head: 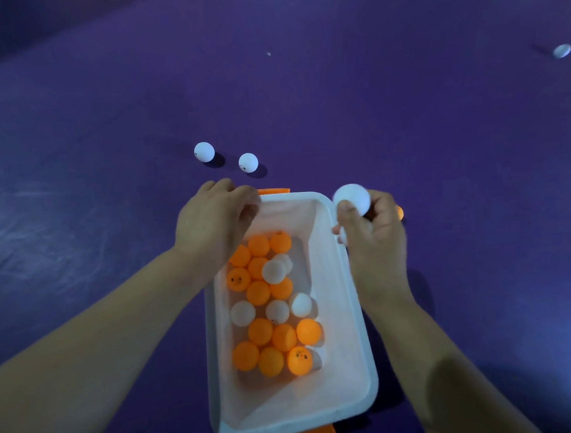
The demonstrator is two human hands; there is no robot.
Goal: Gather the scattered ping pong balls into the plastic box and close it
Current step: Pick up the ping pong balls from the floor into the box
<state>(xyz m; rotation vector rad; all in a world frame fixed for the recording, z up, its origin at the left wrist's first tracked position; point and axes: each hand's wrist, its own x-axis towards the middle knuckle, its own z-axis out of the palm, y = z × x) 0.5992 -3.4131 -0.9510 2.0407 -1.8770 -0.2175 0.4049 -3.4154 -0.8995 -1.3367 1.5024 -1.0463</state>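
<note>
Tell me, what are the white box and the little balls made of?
The box looks like smooth, milky plastic: its walls glow softly with light. The orange balls inside and the white ball in the right hand look like hard plastic, matte, without bright shine; which kind is unclear.

We see a purple surface [438, 125] carrying the open plastic box [287, 411], a white ball [204, 151] and a second white ball [248, 162] close together just beyond it, a third white ball [562, 51] far off to the right, and an orange ball [399, 212] half hidden right of the box.
</note>
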